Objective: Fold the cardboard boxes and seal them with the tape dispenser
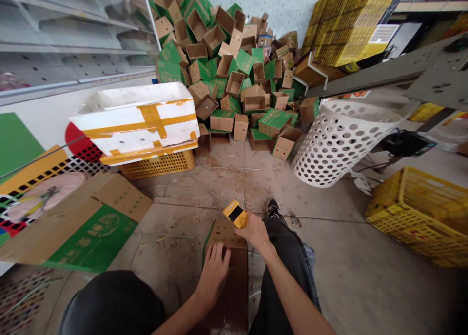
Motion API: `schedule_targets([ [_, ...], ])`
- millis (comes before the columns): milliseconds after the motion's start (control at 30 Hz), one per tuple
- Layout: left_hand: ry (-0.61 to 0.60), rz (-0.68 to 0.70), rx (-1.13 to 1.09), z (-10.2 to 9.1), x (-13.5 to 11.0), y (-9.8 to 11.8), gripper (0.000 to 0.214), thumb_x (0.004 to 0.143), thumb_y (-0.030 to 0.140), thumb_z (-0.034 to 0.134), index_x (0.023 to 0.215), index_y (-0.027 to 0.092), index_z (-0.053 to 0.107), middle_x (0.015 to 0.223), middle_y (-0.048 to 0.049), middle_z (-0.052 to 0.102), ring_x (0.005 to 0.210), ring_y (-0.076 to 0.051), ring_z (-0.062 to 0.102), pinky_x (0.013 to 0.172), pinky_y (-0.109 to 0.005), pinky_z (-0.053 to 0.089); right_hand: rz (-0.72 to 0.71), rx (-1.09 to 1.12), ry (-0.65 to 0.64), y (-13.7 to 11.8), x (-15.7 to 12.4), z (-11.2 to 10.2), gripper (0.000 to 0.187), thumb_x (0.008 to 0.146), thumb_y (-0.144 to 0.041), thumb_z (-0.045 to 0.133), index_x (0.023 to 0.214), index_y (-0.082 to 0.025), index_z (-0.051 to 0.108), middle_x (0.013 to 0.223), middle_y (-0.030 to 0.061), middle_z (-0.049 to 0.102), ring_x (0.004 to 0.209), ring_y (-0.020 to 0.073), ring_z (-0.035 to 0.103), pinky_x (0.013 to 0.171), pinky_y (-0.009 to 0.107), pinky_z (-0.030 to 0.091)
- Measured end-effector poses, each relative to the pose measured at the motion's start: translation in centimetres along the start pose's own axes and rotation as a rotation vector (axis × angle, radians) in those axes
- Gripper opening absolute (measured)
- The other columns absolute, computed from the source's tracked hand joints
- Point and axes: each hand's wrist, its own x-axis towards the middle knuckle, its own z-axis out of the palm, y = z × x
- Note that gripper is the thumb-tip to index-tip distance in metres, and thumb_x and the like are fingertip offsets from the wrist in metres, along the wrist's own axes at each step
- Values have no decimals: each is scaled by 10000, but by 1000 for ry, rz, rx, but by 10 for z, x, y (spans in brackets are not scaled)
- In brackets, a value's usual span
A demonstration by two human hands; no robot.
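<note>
Between my legs a brown cardboard box (234,291) with green sides stands on the floor. My left hand (216,264) grips it, the fingers bent over the edge of its holed end panel. In my right hand (256,232) is a yellow hand tool (236,214) with a black panel, its exact kind unclear. The fist wraps round its rear part, and its front end points forward and left, just above the box's far end. The palm side of both hands is hidden.
Ahead lies a heap of green and brown boxes (234,84). At left are a white foam box (146,125) on a yellow crate (161,164) and a larger carton (91,223). A white perforated basket (325,145) and a yellow crate (417,223) stand at right.
</note>
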Motion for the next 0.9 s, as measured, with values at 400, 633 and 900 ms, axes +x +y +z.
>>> schedule_targets([
  [400, -26, 32, -171, 10, 12, -9, 394, 852, 133, 677, 1233, 136, 578, 1261, -180, 611, 1200, -351, 611, 1006, -522, 535, -50, -60, -7, -7, 0, 4, 442, 720, -284, 775, 1131, -160, 672, 1042, 151, 766, 998, 302, 735, 748, 292, 469],
  [633, -108, 45, -366, -9, 25, -23, 326, 883, 55, 521, 1160, 204, 608, 1210, -94, 642, 1147, -267, 635, 1022, -458, 532, -41, -75, 7, -6, 0, 8, 441, 724, -250, 758, 1148, -178, 657, 1028, 137, 768, 983, 290, 740, 740, 284, 458],
  [900, -162, -77, -405, -11, 27, -33, 361, 853, 70, 593, 1196, 176, 626, 1240, -113, 644, 1209, -284, 608, 1029, -422, 506, -56, -60, 22, -3, -1, 11, 460, 704, -295, 781, 1131, -177, 656, 1029, 126, 770, 976, 287, 738, 713, 281, 455],
])
